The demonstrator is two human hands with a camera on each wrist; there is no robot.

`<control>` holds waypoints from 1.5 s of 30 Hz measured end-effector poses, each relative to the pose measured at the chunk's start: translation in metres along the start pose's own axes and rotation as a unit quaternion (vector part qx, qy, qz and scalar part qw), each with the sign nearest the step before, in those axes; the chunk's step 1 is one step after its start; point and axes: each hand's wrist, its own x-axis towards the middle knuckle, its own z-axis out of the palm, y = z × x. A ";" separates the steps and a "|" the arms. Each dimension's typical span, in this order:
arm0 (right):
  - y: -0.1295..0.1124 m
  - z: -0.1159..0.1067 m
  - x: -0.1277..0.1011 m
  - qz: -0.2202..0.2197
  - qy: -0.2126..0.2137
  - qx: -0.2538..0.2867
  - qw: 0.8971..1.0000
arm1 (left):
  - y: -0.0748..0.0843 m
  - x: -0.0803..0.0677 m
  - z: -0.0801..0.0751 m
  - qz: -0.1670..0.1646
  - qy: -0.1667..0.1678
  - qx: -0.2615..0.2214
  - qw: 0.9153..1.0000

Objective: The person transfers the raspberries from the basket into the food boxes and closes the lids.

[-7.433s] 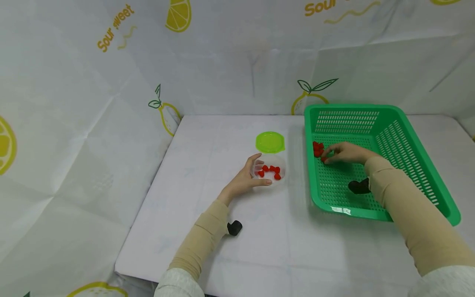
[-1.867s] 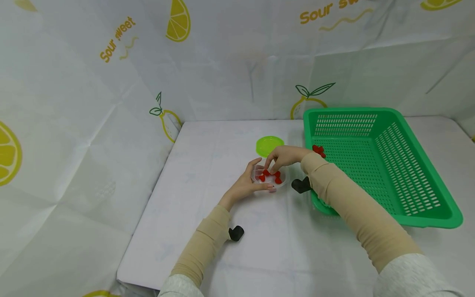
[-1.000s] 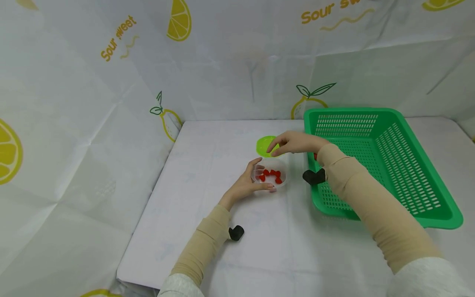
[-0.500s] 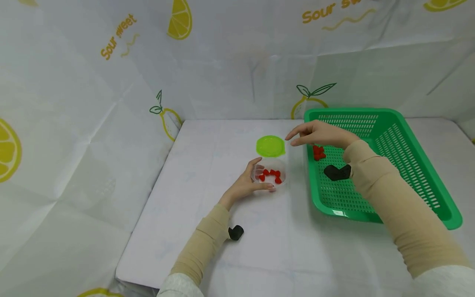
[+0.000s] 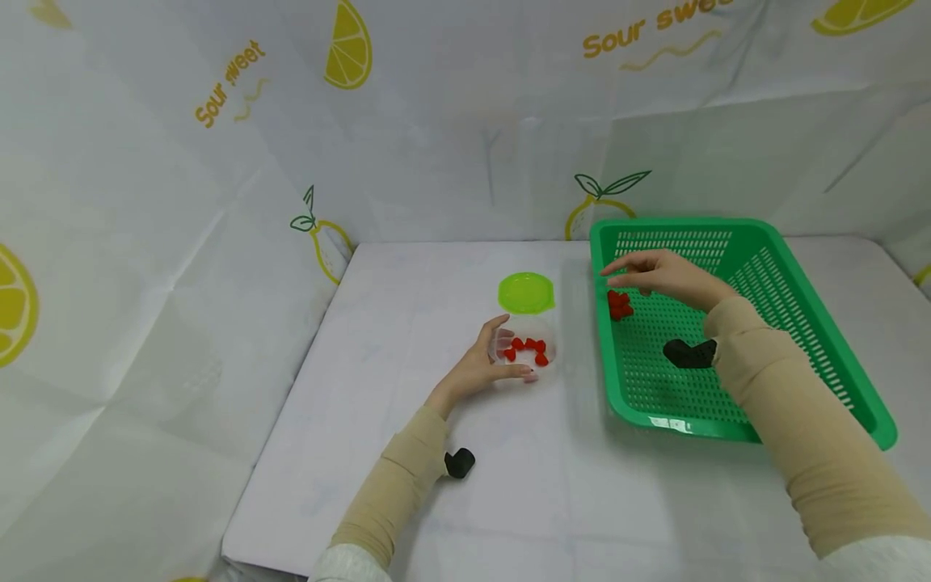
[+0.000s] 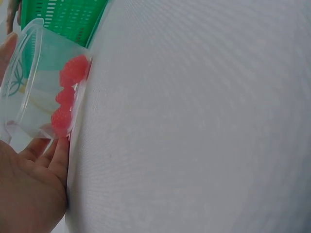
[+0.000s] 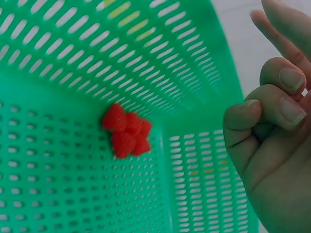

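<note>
On the desk, a tub is being gripped by the left hand, the right hand being held relaxed over a basket.

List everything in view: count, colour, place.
Flat table: 1, white, centre
Lemon-printed sheeting: count unclear, white, behind table
Rectangular plastic basket: 1, green, on table's right
Raspberry-shaped pieces: about 5, red, inside basket, left side
Open plastic tub: 1, clear, left of basket
More raspberry-shaped pieces: about 5, red, in tub
Flat plastic lid: 1, lime green, beyond tub
Wrist attachments: 2, black, one per wrist
Sleeves: 2, beige and whitish, both arms
Left grip: 1, bare, holding tub
Right grip: 1, bare, above basket
</note>
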 end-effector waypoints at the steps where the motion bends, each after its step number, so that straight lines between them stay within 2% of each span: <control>1: 0.004 0.000 -0.001 0.003 0.006 0.005 1.000 | 0.000 0.000 0.000 0.000 -0.002 -0.001 1.000; 5: 0.020 0.001 -0.002 0.011 0.022 0.028 0.999 | 0.001 -0.001 0.000 0.001 -0.003 -0.003 1.000; 9: 0.032 0.002 -0.001 0.024 0.023 0.020 0.999 | 0.000 -0.002 0.000 0.003 -0.001 -0.003 1.000; 14: 0.039 0.005 0.002 0.030 -0.002 -0.020 0.999 | -0.001 -0.001 0.000 0.007 0.003 0.001 1.000; 19: 0.044 0.009 0.006 0.011 -0.037 -0.064 0.997 | 0.000 -0.001 0.000 0.007 0.004 0.002 1.000; 28: 0.055 0.013 0.012 0.006 -0.051 -0.118 0.992 | 0.000 -0.001 0.000 0.004 0.003 0.002 1.000; 45: 0.052 0.021 0.014 -0.020 -0.063 -0.165 0.984 | -0.001 -0.001 -0.001 0.006 0.001 0.001 1.000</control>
